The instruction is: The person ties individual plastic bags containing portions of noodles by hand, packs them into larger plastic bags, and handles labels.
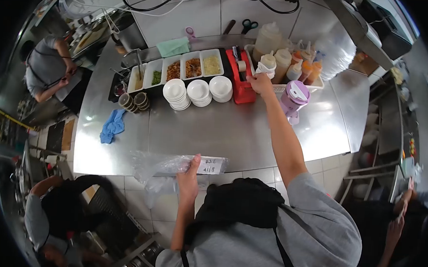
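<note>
My left hand (189,179) is closed on a clear plastic bag (161,163), held above the counter's front edge. A white label (211,165) with dark handwriting shows beside my fingers; what the bag contains is hard to make out. Across the counter, my right hand (261,83) is closed at the right side of a red tape dispenser (245,94), which carries a roll of tape (241,66). Right behind that hand stands a squeeze bottle (267,64) with white wrapping around it. A purple lidded cup (294,97) is to the right of my forearm.
White stacked dishes (198,91) stand before a row of food trays (193,67). A basket (318,85) holds several sauce bottles (294,70). A blue cloth (112,126) lies on the steel counter (175,131). Co-workers (50,67) are at left, lower left and right.
</note>
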A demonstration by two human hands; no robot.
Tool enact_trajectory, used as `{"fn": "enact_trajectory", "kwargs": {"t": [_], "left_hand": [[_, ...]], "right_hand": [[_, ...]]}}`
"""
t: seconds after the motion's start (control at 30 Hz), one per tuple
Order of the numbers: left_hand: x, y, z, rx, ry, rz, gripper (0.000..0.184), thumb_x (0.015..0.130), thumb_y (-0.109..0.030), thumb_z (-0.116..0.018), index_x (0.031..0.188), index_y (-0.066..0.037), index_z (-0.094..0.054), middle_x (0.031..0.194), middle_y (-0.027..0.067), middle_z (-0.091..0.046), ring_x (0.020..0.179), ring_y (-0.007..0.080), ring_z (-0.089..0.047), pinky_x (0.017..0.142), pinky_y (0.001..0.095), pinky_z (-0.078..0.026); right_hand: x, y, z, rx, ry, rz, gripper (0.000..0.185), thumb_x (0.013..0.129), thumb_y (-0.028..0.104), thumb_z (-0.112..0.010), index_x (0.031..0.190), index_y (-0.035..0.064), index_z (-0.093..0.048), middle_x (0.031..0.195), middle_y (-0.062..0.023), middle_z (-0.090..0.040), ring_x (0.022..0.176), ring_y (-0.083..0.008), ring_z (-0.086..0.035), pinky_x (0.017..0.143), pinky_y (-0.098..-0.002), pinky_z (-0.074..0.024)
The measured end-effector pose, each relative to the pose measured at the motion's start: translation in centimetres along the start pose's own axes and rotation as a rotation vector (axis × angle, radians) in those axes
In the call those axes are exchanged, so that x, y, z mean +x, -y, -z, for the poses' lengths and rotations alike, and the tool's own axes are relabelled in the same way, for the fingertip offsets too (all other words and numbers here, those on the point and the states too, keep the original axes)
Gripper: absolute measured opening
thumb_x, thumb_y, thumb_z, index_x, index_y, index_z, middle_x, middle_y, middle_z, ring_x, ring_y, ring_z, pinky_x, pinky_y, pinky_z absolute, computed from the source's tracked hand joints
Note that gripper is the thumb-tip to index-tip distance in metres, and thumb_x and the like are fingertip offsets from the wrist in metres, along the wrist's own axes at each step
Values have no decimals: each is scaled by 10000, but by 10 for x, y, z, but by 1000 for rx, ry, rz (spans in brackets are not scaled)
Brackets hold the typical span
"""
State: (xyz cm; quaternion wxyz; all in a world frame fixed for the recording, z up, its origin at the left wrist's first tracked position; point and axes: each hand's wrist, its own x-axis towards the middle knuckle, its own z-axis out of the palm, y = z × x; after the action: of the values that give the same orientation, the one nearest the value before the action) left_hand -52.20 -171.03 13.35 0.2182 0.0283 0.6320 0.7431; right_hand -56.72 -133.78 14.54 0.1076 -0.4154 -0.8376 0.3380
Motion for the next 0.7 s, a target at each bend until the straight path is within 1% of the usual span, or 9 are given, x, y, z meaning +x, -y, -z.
{"fn": "enact_trajectory", "kwargs": {"t": [0.1, 0.13, 0.23, 0.27, 0.37, 0.47, 0.57, 0.67, 0.7], "left_hand": [[24, 11, 7, -181, 72, 49, 331, 832, -213, -643, 1017, 57, -595, 976, 89, -617, 907, 145, -559, 827, 274, -425], [29, 15, 7, -245, 86, 79, 328, 832, -214, -644, 1019, 51, -594, 976, 81, -617, 910, 139, -559, 825, 270, -425], [43, 23, 4, -320, 124, 184, 314, 831, -221, -647, 1010, 33, -595, 962, 56, -615, 892, 119, -556, 803, 258, -425], [45, 23, 4, -320, 146, 212, 309, 831, -224, -648, 1005, 27, -596, 956, 48, -613, 881, 111, -554, 793, 254, -425], [50, 18, -1, -307, 162, 159, 308, 825, -246, -656, 980, 14, -599, 926, 28, -608, 840, 91, -543, 750, 242, -420], [57, 15, -1, -350, 187, 220, 303, 817, -246, -668, 970, 7, -600, 914, 24, -602, 824, 85, -533, 735, 242, -415], [63, 9, -8, -341, 166, 240, 289, 802, -232, -685, 954, -1, -599, 903, 22, -597, 826, 79, -525, 735, 240, -411], [74, 20, -14, -348, 81, 218, 282, 791, -214, -697, 949, -3, -596, 903, 25, -594, 831, 82, -527, 739, 255, -419], [73, 26, -12, -320, 55, 208, 284, 788, -210, -701, 949, -1, -595, 906, 26, -594, 835, 84, -530, 739, 256, -422]], "right_hand": [[-30, -3, -2, 85, -156, 109, 330, 809, 326, -593, 815, -1, -639, 777, -219, -623, 793, -333, -614, 722, -395, -460], [-41, -4, -6, 84, -250, 179, 337, 825, 318, -584, 813, -16, -629, 757, -215, -616, 748, -341, -608, 688, -391, -456], [-58, 2, -6, 230, -326, 198, 351, 837, 314, -581, 780, -29, -621, 717, -189, -619, 672, -291, -603, 645, -370, -457], [-67, 8, 0, 262, -290, 192, 358, 843, 297, -583, 751, -48, -607, 665, -165, -615, 605, -236, -584, 601, -347, -451], [-77, 3, 6, 312, -89, -9, 345, 833, 286, -601, 725, -42, -607, 618, -143, -606, 577, -197, -574, 583, -337, -449], [-77, -11, -5, 232, -88, -21, 338, 847, 277, -592, 718, -36, -583, 576, -54, -541, 525, -145, -512, 495, -305, -406], [-71, -19, -16, -52, -213, 171, 302, 825, 249, -592, 711, -30, -575, 628, -115, -588, 528, -258, -551, 505, -366, -424], [-59, -22, -25, -463, -369, 283, 202, 790, 201, -588, 741, 8, -615, 699, -173, -629, 716, -358, -611, 644, -452, -458], [-66, -42, -30, -483, -365, 299, 191, 794, 197, -586, 749, 13, -613, 710, -173, -629, 729, -356, -611, 647, -457, -456]]}}
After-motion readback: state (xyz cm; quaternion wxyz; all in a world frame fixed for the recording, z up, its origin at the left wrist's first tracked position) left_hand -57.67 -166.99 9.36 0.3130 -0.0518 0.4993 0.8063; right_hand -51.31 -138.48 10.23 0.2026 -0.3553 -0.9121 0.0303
